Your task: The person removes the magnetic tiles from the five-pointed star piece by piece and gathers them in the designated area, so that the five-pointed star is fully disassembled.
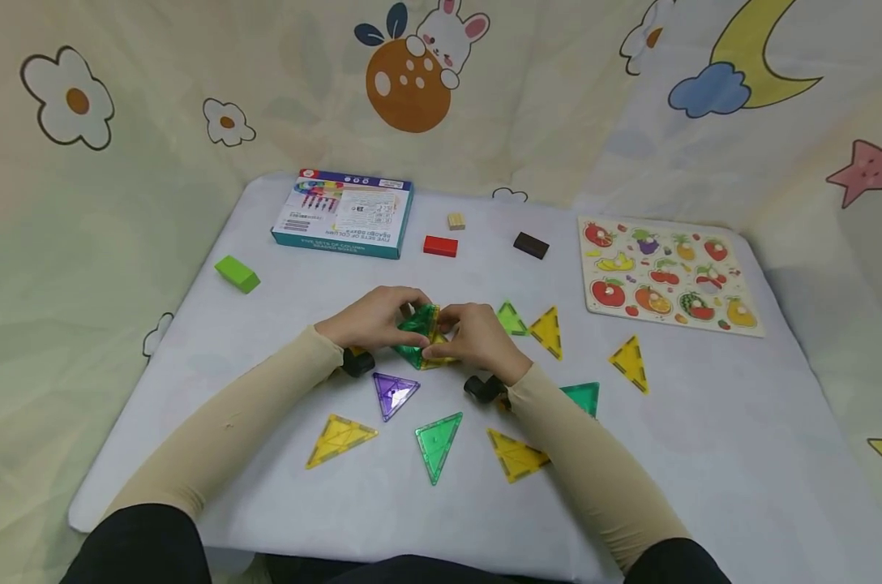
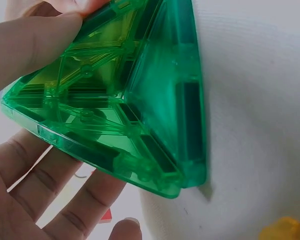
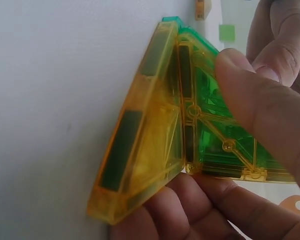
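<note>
1. Left hand [image 1: 371, 318] and right hand [image 1: 477, 337] meeting at table centre, fingers of both curled round a small cluster of triangle tiles [image 1: 422, 334], clamped on it from either side.
2. Cluster raised on edge off the white tablecloth [image 1: 704, 422]: green tile [image 2: 140, 100] toward the left hand, yellow tile [image 3: 140, 150] toward the right, joined edge to edge at an angle.
3. Left wrist view: thumb on the green tile's upper face, fingers [image 2: 45, 190] spread beneath it; one corner of the tile against the cloth.
4. Right wrist view: thumb pressing the green face beside the seam, fingers cupped under the yellow tile; long yellow edge down on the cloth.
5. Loose triangles ringed close around the hands: purple [image 1: 393, 394], yellow [image 1: 337, 438], green [image 1: 438, 442], yellow [image 1: 515, 454] on the near side; teal [image 1: 583, 397] partly under the right sleeve.
6. Right of the hands: small green triangle [image 1: 511, 319], yellow triangle [image 1: 548, 331], another yellow [image 1: 631, 362] further out.
7. Far edge: blue box [image 1: 344, 212], red block [image 1: 440, 246], small wooden cube [image 1: 455, 221], dark brown block [image 1: 532, 245]. Green block [image 1: 237, 273] at far left.
8. Fruit peg puzzle [image 1: 667, 276] at far right, well apart from the hands.
</note>
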`<state>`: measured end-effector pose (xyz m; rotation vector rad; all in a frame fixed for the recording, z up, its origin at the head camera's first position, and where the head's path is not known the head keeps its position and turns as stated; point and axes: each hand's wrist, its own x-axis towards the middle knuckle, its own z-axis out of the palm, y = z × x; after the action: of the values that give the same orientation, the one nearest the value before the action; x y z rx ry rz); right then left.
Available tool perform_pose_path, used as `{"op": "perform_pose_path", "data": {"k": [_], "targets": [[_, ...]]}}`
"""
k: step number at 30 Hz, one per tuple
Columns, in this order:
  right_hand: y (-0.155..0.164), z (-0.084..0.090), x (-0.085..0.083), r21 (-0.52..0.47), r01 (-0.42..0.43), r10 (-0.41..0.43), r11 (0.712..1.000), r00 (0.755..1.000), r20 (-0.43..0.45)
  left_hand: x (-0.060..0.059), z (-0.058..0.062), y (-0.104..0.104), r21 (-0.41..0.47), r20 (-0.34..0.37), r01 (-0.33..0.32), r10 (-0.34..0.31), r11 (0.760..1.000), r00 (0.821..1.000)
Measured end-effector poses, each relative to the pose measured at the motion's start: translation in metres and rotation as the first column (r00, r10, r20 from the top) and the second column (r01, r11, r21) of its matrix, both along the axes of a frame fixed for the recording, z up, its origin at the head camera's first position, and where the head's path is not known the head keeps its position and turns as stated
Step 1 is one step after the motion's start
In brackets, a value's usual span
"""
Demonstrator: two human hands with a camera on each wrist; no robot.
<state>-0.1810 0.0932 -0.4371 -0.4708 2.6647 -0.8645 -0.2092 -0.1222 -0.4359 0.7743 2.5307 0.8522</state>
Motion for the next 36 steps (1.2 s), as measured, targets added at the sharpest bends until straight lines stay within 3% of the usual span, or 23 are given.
{"op": "perform_pose_path", "data": {"k": [14,21,36], "targets": [[0.004,0.0,0.002,0.021,-0.026,0.026,0.999,1.0,0.011,0.0,-0.002,0.003,0.001,0.002,0.012,-0.012,1.0,1.0],[0.02,0.0,-0.004,0.041,0.002,0.001,0.999,0.998,-0.056,0.002,-0.002,-0.005,0.003,0.033,-0.049,0.048,0.999,0.998],[0.014,-0.005,0.004,-0.003,-0.08,0.079,0.997,0.996,-0.032,0.0,-0.001,-0.004,0.003,0.026,-0.043,0.043,0.999,0.999]]}}
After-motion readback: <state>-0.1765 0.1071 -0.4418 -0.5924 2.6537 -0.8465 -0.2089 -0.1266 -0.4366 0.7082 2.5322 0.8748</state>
